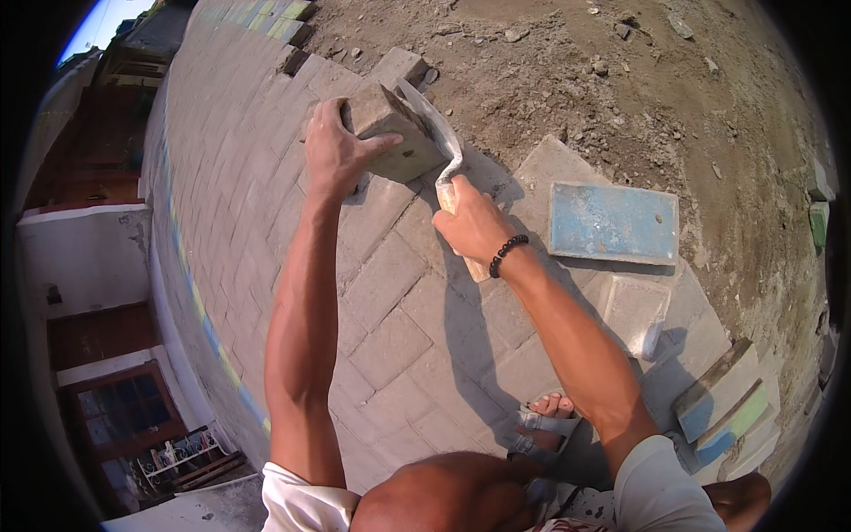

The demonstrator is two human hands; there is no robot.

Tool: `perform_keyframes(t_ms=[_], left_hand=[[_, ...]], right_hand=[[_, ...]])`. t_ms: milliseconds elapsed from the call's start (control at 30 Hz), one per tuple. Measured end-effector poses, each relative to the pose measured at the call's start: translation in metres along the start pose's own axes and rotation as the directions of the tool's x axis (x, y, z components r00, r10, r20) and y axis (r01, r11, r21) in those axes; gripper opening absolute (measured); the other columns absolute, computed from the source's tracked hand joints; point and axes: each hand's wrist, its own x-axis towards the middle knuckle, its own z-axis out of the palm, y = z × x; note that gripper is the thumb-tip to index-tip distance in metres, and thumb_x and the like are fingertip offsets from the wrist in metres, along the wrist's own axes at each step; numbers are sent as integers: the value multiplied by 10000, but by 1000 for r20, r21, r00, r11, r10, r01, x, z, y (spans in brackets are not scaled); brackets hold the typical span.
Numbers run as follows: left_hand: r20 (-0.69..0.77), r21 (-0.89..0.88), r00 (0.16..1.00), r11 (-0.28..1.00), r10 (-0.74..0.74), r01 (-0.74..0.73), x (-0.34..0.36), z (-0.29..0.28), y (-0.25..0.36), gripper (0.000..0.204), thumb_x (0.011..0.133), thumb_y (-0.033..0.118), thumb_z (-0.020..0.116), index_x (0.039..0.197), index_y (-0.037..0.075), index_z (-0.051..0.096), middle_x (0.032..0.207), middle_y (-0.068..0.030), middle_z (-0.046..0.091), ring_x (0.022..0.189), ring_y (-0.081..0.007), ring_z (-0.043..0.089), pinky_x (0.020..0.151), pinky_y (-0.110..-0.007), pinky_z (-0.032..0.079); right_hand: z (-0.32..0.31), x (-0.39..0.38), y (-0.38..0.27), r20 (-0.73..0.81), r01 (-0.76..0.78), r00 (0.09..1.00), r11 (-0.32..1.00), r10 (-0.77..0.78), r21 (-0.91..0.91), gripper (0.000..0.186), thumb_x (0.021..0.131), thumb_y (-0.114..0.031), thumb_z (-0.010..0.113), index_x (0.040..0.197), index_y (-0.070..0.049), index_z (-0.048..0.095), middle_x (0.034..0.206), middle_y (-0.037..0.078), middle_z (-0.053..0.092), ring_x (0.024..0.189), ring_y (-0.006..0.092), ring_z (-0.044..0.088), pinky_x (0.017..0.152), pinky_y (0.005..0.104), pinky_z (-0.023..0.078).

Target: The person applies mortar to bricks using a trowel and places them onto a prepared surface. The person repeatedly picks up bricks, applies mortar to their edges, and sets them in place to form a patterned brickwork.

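Note:
My left hand (337,146) grips a grey paving block (394,133) and holds it tilted above the laid paving near its far edge. My right hand (474,222), with a black bead bracelet at the wrist, is closed on the wooden handle of a trowel (434,124). The trowel's metal blade lies against the right side of the lifted block. Below both hands lies the grey paved surface (399,293) of rectangular blocks set in a herringbone pattern.
A blue-painted slab (613,222) lies flat to the right on the paving. Loose blocks with blue and green faces (722,408) are stacked at lower right. Bare sandy ground (620,80) with stones stretches beyond. My sandalled foot (545,417) rests on the paving.

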Motion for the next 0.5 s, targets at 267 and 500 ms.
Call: perform_keyframes(t_ms=[267,500], left_hand=[[-35,53,997,996,74,-72,-10,0,-10,898,647,569,827,1288,0,560,1186,-175,599,1182,-336,524,992,-448,419],[48,107,979,973,198,-202,-2,-9,-16,821,824,650,631,1282,-27,555,1126,-225,625,1091,-362,571,937,-468,437]], right_hand=[[-32,-13,-13,-1,-44,999,985,45,167,445,817,-162,590,1177,88,511,916,205,665,681,285,682,641,405,558],[7,-6,35,119,-195,974,981,192,12,465,819,-175,588,1188,94,498,944,234,669,648,277,687,690,427,555]])
